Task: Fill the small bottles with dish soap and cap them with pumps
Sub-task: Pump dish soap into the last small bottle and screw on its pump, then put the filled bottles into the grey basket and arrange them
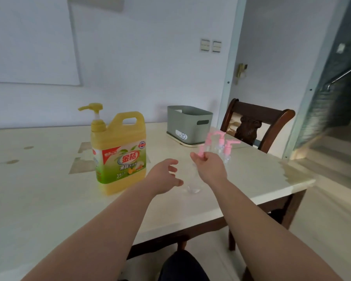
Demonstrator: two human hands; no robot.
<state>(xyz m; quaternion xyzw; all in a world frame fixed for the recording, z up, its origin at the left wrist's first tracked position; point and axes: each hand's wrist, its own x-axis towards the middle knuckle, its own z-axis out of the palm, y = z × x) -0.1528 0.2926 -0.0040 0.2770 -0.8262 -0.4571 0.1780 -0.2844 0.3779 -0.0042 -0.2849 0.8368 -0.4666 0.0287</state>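
A big yellow dish soap jug (120, 155) with a pump top stands on the cream table (49, 199). My right hand (210, 168) pinches a pink pump (206, 148) at its fingertips. Just below it a small clear bottle (194, 183) stands on the table, blurred and hard to make out. My left hand (164, 176) hovers beside that bottle with fingers spread and relaxed, holding nothing. Behind my right hand stand two more small clear bottles with pink pumps (228, 148).
A grey bin (189, 124) sits at the back of the table by the wall. A dark wooden chair (255, 124) stands at the table's far right end. The table's right edge (292, 191) lies close to the bottles.
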